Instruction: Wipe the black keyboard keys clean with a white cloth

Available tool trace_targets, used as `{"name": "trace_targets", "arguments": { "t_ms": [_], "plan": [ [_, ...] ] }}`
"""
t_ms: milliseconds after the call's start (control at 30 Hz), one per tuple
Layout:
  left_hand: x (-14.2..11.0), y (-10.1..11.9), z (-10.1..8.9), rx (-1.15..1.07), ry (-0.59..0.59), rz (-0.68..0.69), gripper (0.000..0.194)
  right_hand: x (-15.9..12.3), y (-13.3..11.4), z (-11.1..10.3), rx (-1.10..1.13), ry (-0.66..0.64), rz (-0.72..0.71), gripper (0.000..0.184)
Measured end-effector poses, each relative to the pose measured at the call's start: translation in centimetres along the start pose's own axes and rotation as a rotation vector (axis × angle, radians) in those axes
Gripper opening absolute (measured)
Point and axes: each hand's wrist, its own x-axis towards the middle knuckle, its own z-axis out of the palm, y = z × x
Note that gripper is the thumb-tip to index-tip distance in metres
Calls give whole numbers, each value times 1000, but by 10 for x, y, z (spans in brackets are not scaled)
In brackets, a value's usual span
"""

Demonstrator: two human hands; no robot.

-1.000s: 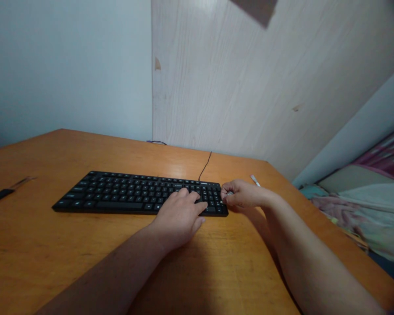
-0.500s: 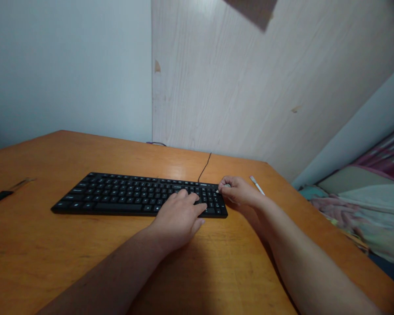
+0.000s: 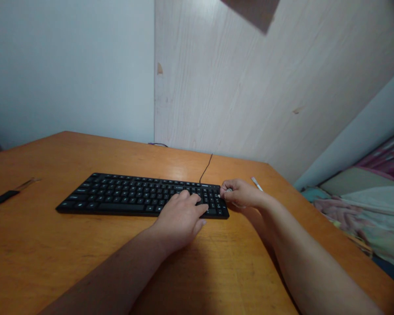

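We cannot see the keys of the keyboard [image 3: 124, 194] that lie under the left hand [image 3: 179, 216], and the letters on the others are too small for us to read. Curled fingers hide most of a small pale thing [image 3: 229, 190] in the right hand [image 3: 239, 192], so we cannot tell what it is. The right wrist seems to cover the near end of a white stick [image 3: 256, 183]. We lose both forearms [image 3: 118, 267] at the bottom edge, a brown board [image 3: 258, 13] at the top and the bedding [image 3: 364, 205] at the right.

Both bare forearms [image 3: 124, 267] angle inward across from me; the left hand [image 3: 180, 218] rests palm down, fingers loosely spread, while the right hand [image 3: 238, 193] curls in, thumb and fingertips pinched.
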Motion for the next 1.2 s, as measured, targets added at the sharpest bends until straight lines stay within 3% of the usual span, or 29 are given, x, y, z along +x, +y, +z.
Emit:
{"name": "trace_targets", "arguments": {
  "t_ms": [200, 367, 700, 1200],
  "plan": [
    [0, 0, -1, -8, -1, 2, 36, 6, 4, 2, 16, 195, -30, 17],
    [0, 1, -2, -4, -6, 2, 35, 4, 9, 1, 15, 78, -22, 13],
    [1, 0, 0, 3, -17, -4, 34, -8, 3, -11, 181, -318, 70, 13],
    [2, -3, 3, -3, 5, 4, 32, -9, 11, -18, 170, -351, 67, 15]
  ]
}}
